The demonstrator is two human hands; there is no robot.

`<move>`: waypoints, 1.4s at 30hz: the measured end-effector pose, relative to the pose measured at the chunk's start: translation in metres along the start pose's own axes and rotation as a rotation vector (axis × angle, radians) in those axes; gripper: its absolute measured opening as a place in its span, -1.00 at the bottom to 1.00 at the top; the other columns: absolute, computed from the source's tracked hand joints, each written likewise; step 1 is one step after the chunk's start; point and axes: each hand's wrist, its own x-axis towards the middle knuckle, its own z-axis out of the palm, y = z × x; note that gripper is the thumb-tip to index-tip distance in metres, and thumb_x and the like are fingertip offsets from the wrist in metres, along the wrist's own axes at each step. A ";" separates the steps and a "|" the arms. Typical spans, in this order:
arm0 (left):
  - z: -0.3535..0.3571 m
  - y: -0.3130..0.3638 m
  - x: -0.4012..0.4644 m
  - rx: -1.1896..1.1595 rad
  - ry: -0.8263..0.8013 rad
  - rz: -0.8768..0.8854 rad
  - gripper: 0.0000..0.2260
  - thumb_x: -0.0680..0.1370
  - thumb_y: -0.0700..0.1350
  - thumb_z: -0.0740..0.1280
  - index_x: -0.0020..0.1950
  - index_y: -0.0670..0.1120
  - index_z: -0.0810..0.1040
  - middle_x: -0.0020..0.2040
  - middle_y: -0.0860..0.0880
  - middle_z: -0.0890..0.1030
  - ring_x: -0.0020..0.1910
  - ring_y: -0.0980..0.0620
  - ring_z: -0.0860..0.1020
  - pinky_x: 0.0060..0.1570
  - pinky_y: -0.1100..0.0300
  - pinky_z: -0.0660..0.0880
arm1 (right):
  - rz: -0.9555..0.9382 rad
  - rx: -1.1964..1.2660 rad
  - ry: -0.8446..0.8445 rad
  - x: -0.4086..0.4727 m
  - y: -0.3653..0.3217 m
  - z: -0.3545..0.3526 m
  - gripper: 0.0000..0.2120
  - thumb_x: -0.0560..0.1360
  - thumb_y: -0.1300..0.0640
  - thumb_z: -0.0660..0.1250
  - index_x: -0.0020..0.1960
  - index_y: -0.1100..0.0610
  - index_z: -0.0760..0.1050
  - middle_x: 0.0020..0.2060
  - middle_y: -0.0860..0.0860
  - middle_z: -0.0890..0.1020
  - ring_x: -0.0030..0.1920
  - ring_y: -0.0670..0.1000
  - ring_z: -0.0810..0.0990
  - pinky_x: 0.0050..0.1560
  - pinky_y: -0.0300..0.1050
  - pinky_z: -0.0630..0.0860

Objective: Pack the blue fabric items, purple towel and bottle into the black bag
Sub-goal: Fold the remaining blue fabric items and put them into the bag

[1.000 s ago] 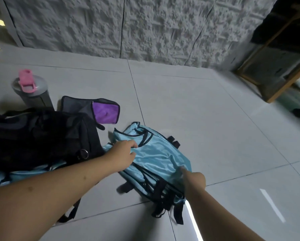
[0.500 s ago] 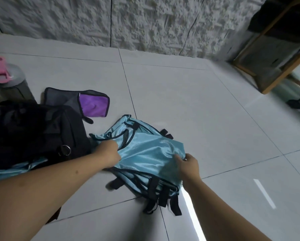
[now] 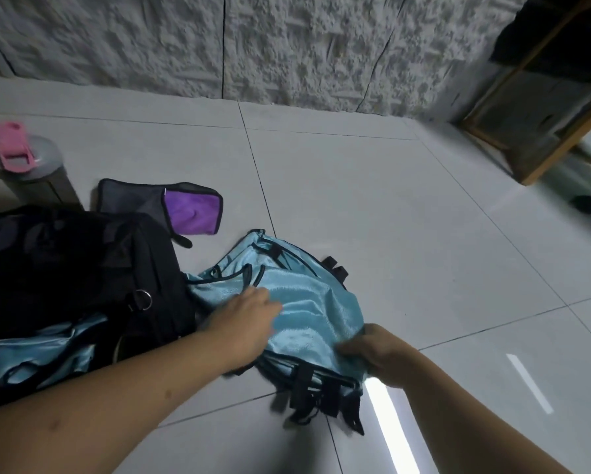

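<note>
Right of the black bag [image 3: 75, 268] lies the blue fabric [image 3: 307, 302]; left hand [image 3: 249, 319], bag-side, rests on it, finger curl unclear; right hand [image 3: 372, 350] pinches its far edge.

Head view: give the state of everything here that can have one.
Black bag, on the floor, opening not visible.
Blue fabric pile, bunched on the floor, both hands on it.
Second blue fabric, at the black bag's near side, in or under unclear.
Purple towel, folded, half inside a mesh pouch.
Bottle, upright, pink cap on.
Left hand, on the pile, grip unclear.
Right hand, grips the pile's edge.
</note>
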 end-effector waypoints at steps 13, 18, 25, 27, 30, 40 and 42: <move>-0.013 -0.003 -0.001 -1.060 -0.067 -0.371 -0.72 0.64 0.00 0.26 0.27 -0.08 0.61 0.10 -0.08 0.68 -0.07 -0.01 0.65 -0.01 0.10 0.53 | -0.242 -0.076 0.057 -0.017 -0.080 0.024 -0.68 0.28 0.33 0.40 0.02 0.40 0.57 -0.19 0.31 0.61 -0.23 0.23 0.51 -0.18 0.13 0.40; -0.042 -0.024 -0.003 -1.790 -0.131 -0.616 -0.44 0.56 0.39 0.12 0.25 -0.01 0.56 -0.06 -0.16 0.66 -0.21 -0.13 0.63 -0.24 0.07 0.54 | -0.414 -0.243 0.008 -0.014 -0.109 0.119 -0.72 0.34 0.38 0.40 0.03 0.23 0.63 -0.15 0.10 0.74 -0.17 0.06 0.74 -0.14 0.01 0.69; -0.043 -0.055 -0.015 -1.438 0.059 -0.638 -0.27 0.24 0.22 0.61 0.33 0.09 0.45 0.13 0.09 0.59 0.04 0.12 0.60 0.01 0.14 0.55 | -0.385 -0.468 -0.179 -0.011 -0.103 0.177 -0.34 0.41 -0.05 0.45 0.47 -0.01 0.36 -0.09 0.07 0.61 -0.33 -0.01 0.59 -0.38 -0.15 0.50; -0.037 -0.058 -0.018 -1.272 0.121 -0.566 -0.22 0.21 0.12 0.65 0.36 0.16 0.40 0.14 0.12 0.58 0.05 0.15 0.60 0.08 0.19 0.53 | -0.402 -0.498 -0.132 -0.008 -0.098 0.172 -0.39 0.42 0.06 0.40 0.46 0.04 0.39 0.01 0.08 0.63 -0.17 0.03 0.63 -0.20 -0.11 0.58; -0.029 -0.059 -0.016 -0.989 0.121 -0.517 -0.35 0.33 -0.11 0.62 0.36 0.07 0.46 0.13 0.04 0.59 0.01 0.07 0.60 0.00 0.20 0.56 | -0.380 -0.541 0.113 0.001 -0.084 0.164 -0.63 0.51 0.02 0.31 0.29 0.03 0.57 0.00 0.04 0.70 0.01 0.04 0.67 0.06 -0.08 0.60; -0.005 -0.079 0.003 -0.840 0.177 -0.563 -0.85 0.65 -0.09 0.26 0.10 -0.11 0.59 -0.05 -0.10 0.63 -0.13 -0.13 0.59 -0.21 0.14 0.48 | -0.034 -0.052 0.385 0.020 -0.078 0.155 -0.43 0.43 -0.10 0.52 0.26 0.24 0.48 -0.02 0.04 0.60 -0.05 0.06 0.58 -0.04 -0.07 0.56; -0.001 -0.085 0.002 -0.744 0.175 -0.572 -0.85 0.63 -0.08 0.27 0.02 -0.14 0.55 -0.11 -0.15 0.61 -0.20 -0.15 0.56 -0.22 0.03 0.52 | 0.047 0.103 0.297 0.025 -0.082 0.153 -0.39 0.25 -0.04 0.65 0.12 0.31 0.56 -0.06 0.13 0.69 -0.07 0.14 0.68 -0.04 0.00 0.64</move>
